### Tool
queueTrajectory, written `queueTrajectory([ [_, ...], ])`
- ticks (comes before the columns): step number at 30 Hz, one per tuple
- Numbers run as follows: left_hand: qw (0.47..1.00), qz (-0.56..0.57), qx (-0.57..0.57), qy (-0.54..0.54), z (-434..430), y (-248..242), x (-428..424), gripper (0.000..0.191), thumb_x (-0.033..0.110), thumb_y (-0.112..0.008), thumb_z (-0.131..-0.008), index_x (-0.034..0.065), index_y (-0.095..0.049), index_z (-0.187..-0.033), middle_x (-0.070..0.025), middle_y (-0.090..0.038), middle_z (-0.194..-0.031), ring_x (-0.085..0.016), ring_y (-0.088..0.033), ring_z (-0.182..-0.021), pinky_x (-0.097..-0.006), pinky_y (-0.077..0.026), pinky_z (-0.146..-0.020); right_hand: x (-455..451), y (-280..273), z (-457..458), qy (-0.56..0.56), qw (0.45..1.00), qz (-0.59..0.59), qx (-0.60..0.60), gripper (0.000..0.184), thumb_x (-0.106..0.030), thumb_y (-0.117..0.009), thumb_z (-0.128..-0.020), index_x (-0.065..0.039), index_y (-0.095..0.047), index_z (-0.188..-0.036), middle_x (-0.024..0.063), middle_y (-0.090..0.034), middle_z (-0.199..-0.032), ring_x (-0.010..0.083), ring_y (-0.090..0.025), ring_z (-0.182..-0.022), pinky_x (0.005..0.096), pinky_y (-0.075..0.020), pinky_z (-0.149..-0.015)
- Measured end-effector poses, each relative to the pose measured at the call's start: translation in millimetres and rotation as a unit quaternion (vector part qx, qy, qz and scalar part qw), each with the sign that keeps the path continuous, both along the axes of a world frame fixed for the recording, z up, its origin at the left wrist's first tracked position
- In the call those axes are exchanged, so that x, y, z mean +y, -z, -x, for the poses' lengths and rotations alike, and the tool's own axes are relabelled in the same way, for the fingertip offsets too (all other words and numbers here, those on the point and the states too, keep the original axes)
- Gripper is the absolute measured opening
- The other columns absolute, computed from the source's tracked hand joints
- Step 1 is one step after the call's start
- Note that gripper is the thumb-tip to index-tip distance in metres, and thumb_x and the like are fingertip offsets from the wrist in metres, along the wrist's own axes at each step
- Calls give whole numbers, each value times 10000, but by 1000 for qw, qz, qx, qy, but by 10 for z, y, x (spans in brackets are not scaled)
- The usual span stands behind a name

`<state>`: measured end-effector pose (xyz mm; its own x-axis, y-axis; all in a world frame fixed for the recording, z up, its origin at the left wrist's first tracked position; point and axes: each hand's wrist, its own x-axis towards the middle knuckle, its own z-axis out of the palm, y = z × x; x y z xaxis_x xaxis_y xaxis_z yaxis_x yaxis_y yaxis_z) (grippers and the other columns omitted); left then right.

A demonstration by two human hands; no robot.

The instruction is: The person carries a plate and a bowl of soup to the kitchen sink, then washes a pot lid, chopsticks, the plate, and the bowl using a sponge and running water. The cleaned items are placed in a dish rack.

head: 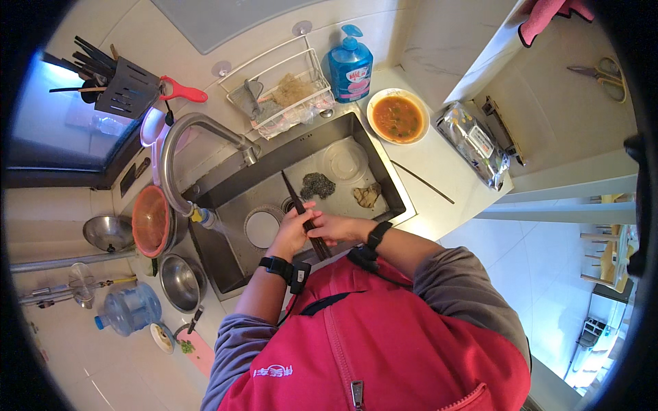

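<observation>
Over the near part of the steel sink (226,257), my left hand (295,226) and my right hand (331,226) both grip a bundle of dark chopsticks (294,191), whose tips point towards the faucet side. A white plate or bowl (262,229) lies in the sink beside my left hand. Farther in are a steel wool scourer (317,185), a clear round plastic container (345,160) and a crumpled brownish piece (367,195), its kind unclear. Water sprays from the faucet (177,149) at the left of the sink.
On the right counter stand a bowl of red soup (398,117), a single chopstick (422,181) and a wipes-like packet (475,146). A blue soap bottle (350,67) and wire rack (282,97) are behind the sink. An orange basket (150,221) and steel bowl (180,282) stand left.
</observation>
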<state>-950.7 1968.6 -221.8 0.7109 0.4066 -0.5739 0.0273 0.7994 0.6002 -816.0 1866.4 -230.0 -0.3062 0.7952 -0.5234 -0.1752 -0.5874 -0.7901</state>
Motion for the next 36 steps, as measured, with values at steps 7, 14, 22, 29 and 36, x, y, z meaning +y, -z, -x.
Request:
queueTrajectory([
  [7,987,66,54,-133,470,177,390,230,91,-479,-935,6,-480,-1149,-154,-543,-957,-336,-572,-951,-470,-476,-916,-1206,343,-1499,305,679,-57,-665,262,-111,-591,-763,-48,-606,-1017,171,-615,-995,340,-566,-959,427,-450,-846],
  [14,925,121,86,-350,1274,414,574,224,37,-401,-943,-14,-410,-1161,-209,-526,-1056,-332,-547,-985,-460,-480,-925,-2154,628,-1992,176,668,53,-721,257,-129,-578,-788,-52,-519,-1026,157,-555,-997,349,-532,-993,442,-466,-836],
  [22,960,29,64,-271,1583,279,950,224,52,-451,-931,-23,-380,-1130,-277,-510,-1157,-405,-565,-1007,-473,-494,-902,-1800,299,-1514,215,745,-65,-628,176,-99,-561,-800,-33,-513,-955,166,-598,-869,322,-600,-786,399,-497,-730],
  [29,986,56,39,-150,1655,268,875,279,95,-483,-932,-65,-380,-1135,-306,-477,-1198,-450,-514,-1100,-522,-432,-980,-125,-153,233,196,978,-35,-57,146,-96,-578,-844,-53,-513,-967,-6,-473,-643,82,-441,-497,236,-361,-417],
  [36,996,56,37,-59,1912,186,866,234,67,-468,-915,-39,-452,-1124,-214,-582,-1078,-328,-603,-950,-445,-505,-830,925,59,1886,62,997,6,-47,161,-118,-621,-837,-6,-519,-893,37,-531,-638,125,-533,-495,283,-478,-427],
])
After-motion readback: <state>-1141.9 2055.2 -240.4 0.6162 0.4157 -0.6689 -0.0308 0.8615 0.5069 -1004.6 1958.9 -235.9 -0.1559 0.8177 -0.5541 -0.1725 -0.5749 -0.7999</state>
